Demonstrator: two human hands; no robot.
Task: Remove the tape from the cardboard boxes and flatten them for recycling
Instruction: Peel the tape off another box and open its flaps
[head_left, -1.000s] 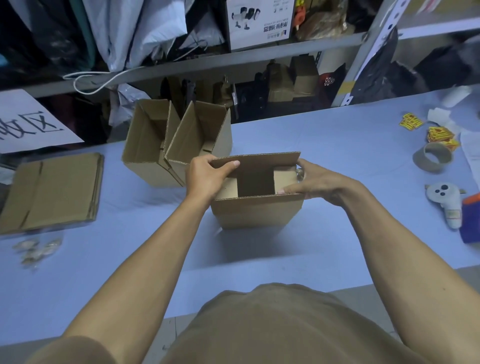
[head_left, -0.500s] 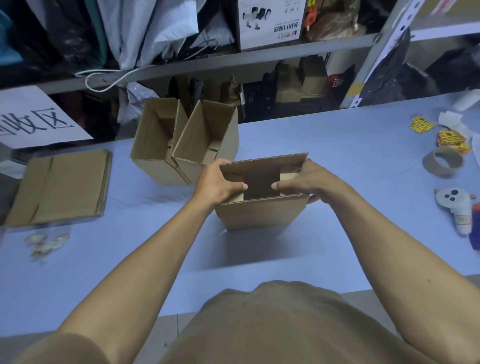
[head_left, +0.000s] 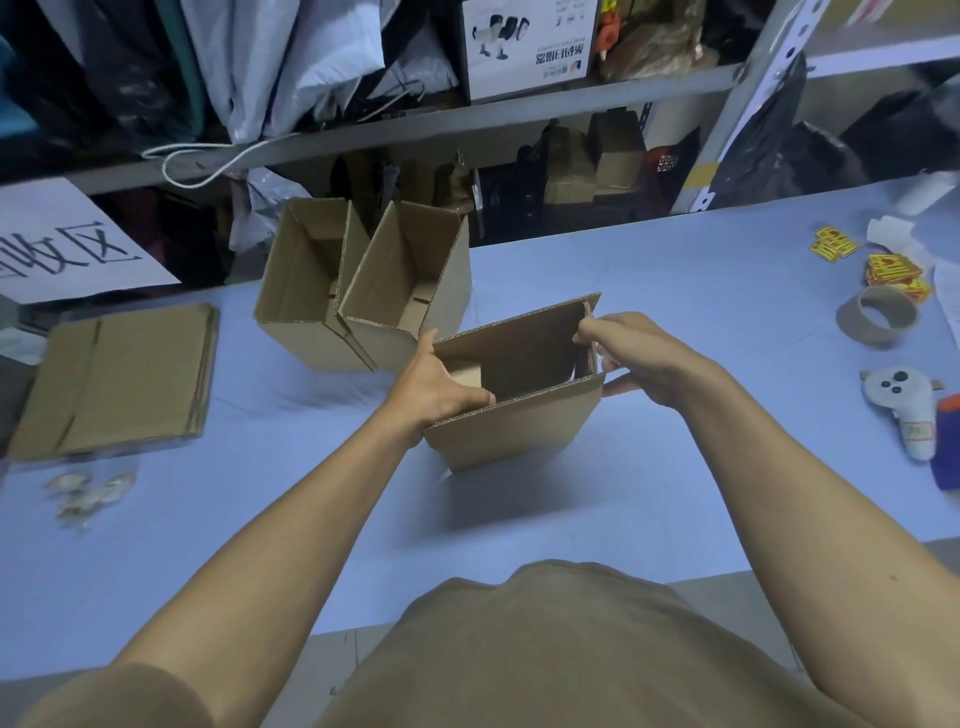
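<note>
An open brown cardboard box (head_left: 511, 431) stands tilted on the blue table (head_left: 649, 467) in front of me. My left hand (head_left: 434, 387) grips its left end, fingers curled over the wall into the box. My right hand (head_left: 631, 351) holds the right end, fingers pinching the upper right corner, thumb under the edge. Two more open boxes (head_left: 363, 291) stand side by side just behind, at the left. A stack of flattened boxes (head_left: 119, 376) lies at the far left. Crumpled tape scraps (head_left: 85, 491) lie in front of that stack.
A cardboard tape core (head_left: 878, 323), yellow stickers (head_left: 891, 270), and a white controller (head_left: 906, 410) lie at the table's right. A white paper sign (head_left: 67, 244) hangs at the back left. Cluttered shelves (head_left: 519, 114) run behind the table.
The box has turned and tilted, its right end now farther away. My right hand moved from inside the box to its upper right corner. My left hand stays on the left end.
</note>
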